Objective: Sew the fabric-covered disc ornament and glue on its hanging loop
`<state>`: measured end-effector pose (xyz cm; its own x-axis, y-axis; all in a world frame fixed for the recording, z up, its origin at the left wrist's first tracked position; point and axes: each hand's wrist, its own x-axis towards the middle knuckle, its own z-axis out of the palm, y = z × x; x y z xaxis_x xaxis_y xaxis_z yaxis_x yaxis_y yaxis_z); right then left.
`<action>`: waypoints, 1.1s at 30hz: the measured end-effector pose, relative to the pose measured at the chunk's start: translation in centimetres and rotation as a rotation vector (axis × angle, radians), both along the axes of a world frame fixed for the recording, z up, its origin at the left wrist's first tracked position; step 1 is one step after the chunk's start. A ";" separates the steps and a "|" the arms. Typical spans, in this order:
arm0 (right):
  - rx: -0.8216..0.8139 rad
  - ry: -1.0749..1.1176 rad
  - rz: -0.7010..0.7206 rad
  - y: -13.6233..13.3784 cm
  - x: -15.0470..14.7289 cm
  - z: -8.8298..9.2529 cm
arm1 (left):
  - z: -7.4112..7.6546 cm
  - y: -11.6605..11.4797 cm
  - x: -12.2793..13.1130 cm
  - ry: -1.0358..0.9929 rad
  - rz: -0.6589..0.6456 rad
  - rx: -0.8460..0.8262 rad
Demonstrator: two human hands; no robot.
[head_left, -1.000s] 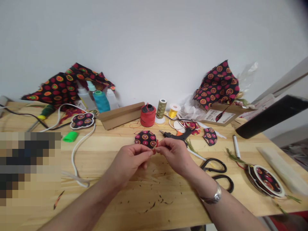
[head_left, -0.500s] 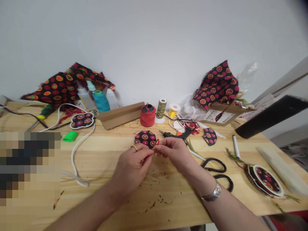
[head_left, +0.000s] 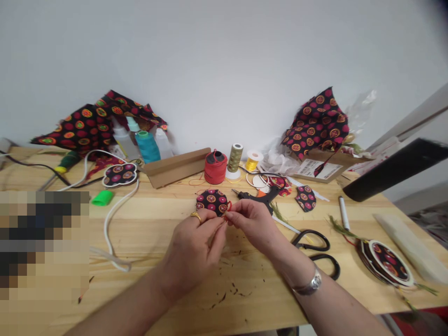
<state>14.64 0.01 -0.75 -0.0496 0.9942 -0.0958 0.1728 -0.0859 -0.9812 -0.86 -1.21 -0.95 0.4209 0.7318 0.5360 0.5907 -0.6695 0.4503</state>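
Observation:
Over the middle of the table, my left hand point(head_left: 199, 235) and my right hand point(head_left: 250, 221) meet fingertip to fingertip. Both are closed in a pinch on a thin red cord point(head_left: 229, 206), which loops up beside my right fingers. Most of the cord is hidden by the fingers. Just beyond them lies a round piece of dark patterned fabric point(head_left: 211, 200), its near edge partly covered by my left hand. A black glue gun point(head_left: 259, 198) rests behind my right hand. The black-handled scissors point(head_left: 317, 240) lie to the right of my right wrist.
At the back stand a red cord spool point(head_left: 215, 169), an olive thread cone point(head_left: 235, 158), a yellow spool point(head_left: 252, 161) and a teal thread cone point(head_left: 147, 147). A white cable point(head_left: 107, 224) curves along the left. Stacked trimmed discs point(head_left: 388, 263) and a marker point(head_left: 344, 213) lie at right.
My hands have shifted very slightly, the left fingers turning a little while staying pinched beside the right. The objects on the table look unmoved.

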 end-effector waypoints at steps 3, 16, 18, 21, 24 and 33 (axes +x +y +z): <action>0.011 0.003 0.019 0.1 0.1 -0.3 | 0.5 0.2 -0.1 -0.046 0.060 -0.084; 0.199 -0.340 0.045 -0.6 -0.1 0.2 | 1.4 0.9 -0.1 -0.365 0.116 -0.907; 0.191 -0.335 0.059 -0.8 -0.2 0.3 | 1.2 1.0 -0.1 -0.351 0.093 -0.868; 0.181 -0.318 0.082 -0.8 -0.3 0.4 | 0.8 1.0 -0.3 -0.289 0.047 -0.748; 0.182 -0.311 0.081 -0.8 -0.2 0.4 | 0.8 1.1 -0.3 -0.236 0.029 -0.684; 0.198 -0.314 0.102 -0.8 0.0 0.2 | 1.2 1.5 -0.4 -0.312 0.052 -0.860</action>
<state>14.64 -0.74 -0.59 -0.1476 0.9865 0.0713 0.4652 0.1329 -0.8752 -1.22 0.25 0.24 0.3035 0.9454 -0.1184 0.3787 -0.0057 0.9255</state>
